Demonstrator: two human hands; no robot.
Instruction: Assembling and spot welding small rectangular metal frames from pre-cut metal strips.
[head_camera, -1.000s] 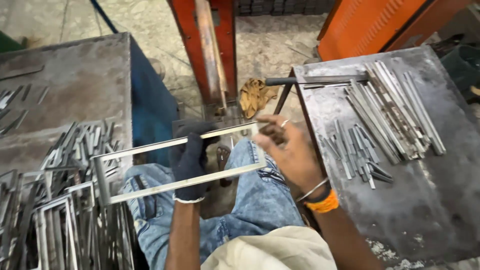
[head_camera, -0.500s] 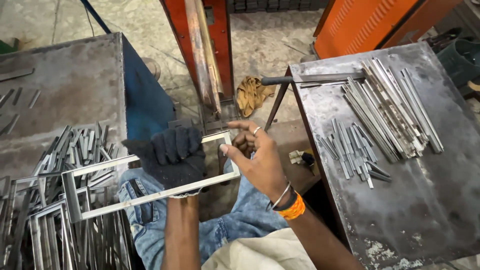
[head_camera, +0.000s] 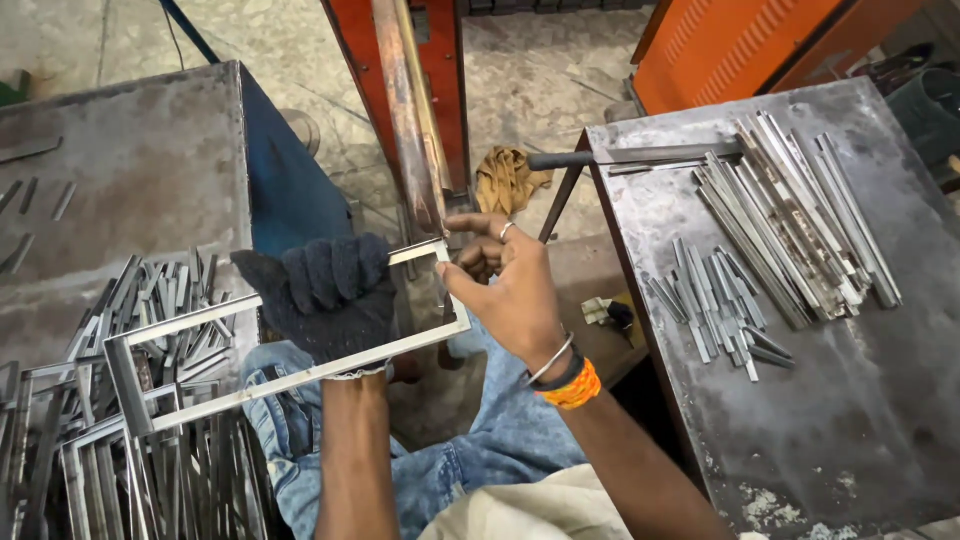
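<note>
- Gripping a rectangular steel frame (head_camera: 290, 345) across the lap, the gloved left hand (head_camera: 325, 290) is clasping its middle.
- Pinching its right end, the bare right hand (head_camera: 505, 290) is closing fingers there.
- Lying unused along the right bench's (head_camera: 850, 420) far edge, loose strips (head_camera: 790, 215) are waiting; finished frames (head_camera: 120, 460) are piling at left.

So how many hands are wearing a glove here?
1: the left hand wears a dark knitted glove and grips the rectangular metal frame; the right hand, at the frame's end, is bare.

Hands: two, a gloved left hand (head_camera: 325, 292) and a bare right hand (head_camera: 505, 290)
Held metal frame (head_camera: 290, 345): one
Tabletops: two, left tabletop (head_camera: 130, 170) and right tabletop (head_camera: 850, 400)
Long strips (head_camera: 790, 215): a pile, too many to count
Short strips (head_camera: 715, 310): roughly a dozen
Rag (head_camera: 508, 178): one
Bracelets (head_camera: 568, 378): two, one metal, one orange
</note>
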